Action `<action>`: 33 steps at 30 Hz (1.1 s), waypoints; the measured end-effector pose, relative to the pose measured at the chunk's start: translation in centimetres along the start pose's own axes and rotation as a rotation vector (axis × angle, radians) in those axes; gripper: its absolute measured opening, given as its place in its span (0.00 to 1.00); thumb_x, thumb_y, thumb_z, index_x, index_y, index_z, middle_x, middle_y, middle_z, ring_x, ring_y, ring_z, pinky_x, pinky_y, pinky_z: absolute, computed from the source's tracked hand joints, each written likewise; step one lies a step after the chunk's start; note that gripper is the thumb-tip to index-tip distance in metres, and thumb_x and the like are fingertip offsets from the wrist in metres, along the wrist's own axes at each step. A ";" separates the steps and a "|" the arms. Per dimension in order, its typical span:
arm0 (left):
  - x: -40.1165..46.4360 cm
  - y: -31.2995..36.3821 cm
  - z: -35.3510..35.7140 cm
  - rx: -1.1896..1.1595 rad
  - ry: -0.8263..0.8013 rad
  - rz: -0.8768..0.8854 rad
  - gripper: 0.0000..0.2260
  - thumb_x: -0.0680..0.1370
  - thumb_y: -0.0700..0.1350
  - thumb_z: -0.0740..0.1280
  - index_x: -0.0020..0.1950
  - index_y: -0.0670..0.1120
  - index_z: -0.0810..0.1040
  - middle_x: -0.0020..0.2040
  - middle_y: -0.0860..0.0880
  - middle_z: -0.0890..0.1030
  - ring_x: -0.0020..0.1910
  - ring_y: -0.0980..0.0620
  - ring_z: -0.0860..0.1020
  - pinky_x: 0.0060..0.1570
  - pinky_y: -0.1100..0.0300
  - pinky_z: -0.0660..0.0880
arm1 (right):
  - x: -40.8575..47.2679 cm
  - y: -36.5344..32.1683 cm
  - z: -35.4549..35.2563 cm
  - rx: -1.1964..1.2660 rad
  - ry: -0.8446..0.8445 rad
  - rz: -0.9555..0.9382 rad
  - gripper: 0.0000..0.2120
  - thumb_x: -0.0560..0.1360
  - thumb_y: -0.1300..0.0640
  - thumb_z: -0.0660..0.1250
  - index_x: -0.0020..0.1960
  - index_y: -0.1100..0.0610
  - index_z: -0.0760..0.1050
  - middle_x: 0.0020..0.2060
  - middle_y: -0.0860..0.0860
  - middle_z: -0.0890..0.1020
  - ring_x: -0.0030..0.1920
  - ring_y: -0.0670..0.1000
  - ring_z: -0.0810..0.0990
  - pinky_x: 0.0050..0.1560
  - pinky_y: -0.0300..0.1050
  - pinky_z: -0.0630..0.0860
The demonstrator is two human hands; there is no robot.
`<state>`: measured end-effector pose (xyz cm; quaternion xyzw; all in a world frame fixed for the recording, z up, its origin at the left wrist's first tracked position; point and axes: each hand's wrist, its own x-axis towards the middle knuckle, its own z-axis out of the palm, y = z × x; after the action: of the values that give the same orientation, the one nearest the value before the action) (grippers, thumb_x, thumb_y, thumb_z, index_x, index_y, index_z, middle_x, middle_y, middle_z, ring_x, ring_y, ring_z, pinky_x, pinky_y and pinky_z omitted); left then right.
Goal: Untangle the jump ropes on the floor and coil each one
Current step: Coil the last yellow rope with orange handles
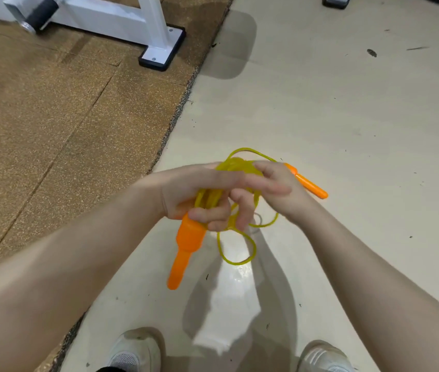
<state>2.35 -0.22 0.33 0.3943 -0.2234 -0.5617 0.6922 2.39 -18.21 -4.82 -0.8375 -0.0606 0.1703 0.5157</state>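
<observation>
A yellow jump rope (pixel 235 247) with orange handles is bunched in loops between my hands, above the pale floor. My left hand (pixel 199 191) grips one orange handle (pixel 186 245), which hangs downward, together with several loops of the cord. My right hand (pixel 269 189) holds the cord bundle from the right, its fingers curled through the loops. The second orange handle (pixel 309 185) sticks out to the right behind my right hand. One loop dangles below the hands. No other jump rope is in view.
A brown speckled rubber mat (pixel 52 116) covers the floor on the left. A white machine frame (pixel 121 20) with a black-edged foot plate (pixel 162 53) stands on it at the back. My two white shoes (pixel 132 353) are at the bottom edge.
</observation>
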 end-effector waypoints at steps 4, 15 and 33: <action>-0.6 0.6 -1.5 -0.146 0.408 0.284 0.30 0.67 0.53 0.72 0.67 0.52 0.68 0.55 0.48 0.82 0.24 0.63 0.74 0.36 0.70 0.74 | -1.6 2.6 0.1 -0.018 -0.265 0.211 0.10 0.79 0.62 0.60 0.41 0.65 0.74 0.27 0.53 0.73 0.24 0.43 0.71 0.32 0.38 0.70; -0.2 -4.8 -3.6 0.349 0.939 -0.106 0.24 0.79 0.43 0.62 0.74 0.50 0.58 0.64 0.46 0.76 0.42 0.59 0.82 0.45 0.63 0.77 | -1.7 -5.0 -2.0 0.155 -0.704 0.084 0.07 0.73 0.64 0.65 0.49 0.57 0.78 0.22 0.46 0.75 0.20 0.43 0.70 0.35 0.42 0.72; -0.1 0.2 -2.8 -0.241 0.874 0.436 0.15 0.78 0.47 0.57 0.65 0.52 0.70 0.44 0.55 0.83 0.29 0.61 0.78 0.34 0.69 0.74 | -2.4 3.3 2.5 -0.237 -0.452 0.112 0.12 0.75 0.61 0.64 0.35 0.49 0.69 0.29 0.44 0.73 0.29 0.40 0.74 0.37 0.38 0.70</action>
<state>4.57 0.75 -1.16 0.4540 0.0767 -0.2083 0.8629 -0.93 -18.30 -8.22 -0.8349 -0.1472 0.3731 0.3770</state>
